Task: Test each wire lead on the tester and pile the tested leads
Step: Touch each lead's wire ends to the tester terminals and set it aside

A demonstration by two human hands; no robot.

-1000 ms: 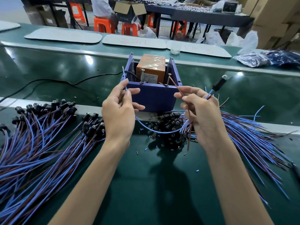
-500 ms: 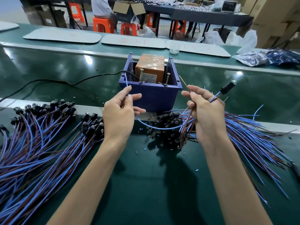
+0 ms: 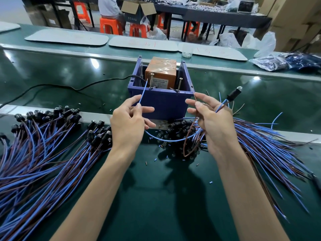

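The tester is a blue box point(image 3: 161, 103) holding an orange block point(image 3: 160, 72), with two upright screws point(image 3: 178, 84) at its front rim. My left hand point(image 3: 128, 126) pinches the blue wire point(image 3: 143, 92) of one lead, its tip pointing up near the left screw. My right hand point(image 3: 213, 122) pinches the same lead's brown wire point(image 3: 194, 96), its tip near the box's right front corner. The lead's black lamp head point(image 3: 233, 93) sticks out past my right hand. A pile of leads point(image 3: 43, 153) lies at the left, another pile point(image 3: 260, 145) at the right.
A black cable point(image 3: 69, 87) runs from the box to the left across the green belt point(image 3: 165, 197). Several black lamp heads point(image 3: 180, 129) bunch in front of the box. Small wire offcuts dot the belt. Plastic bags point(image 3: 278, 61) lie at the far right.
Both hands drew back slightly from the tester and spread apart. The blue wire tip now points up by the left screw; the lamp head swung out farther right.
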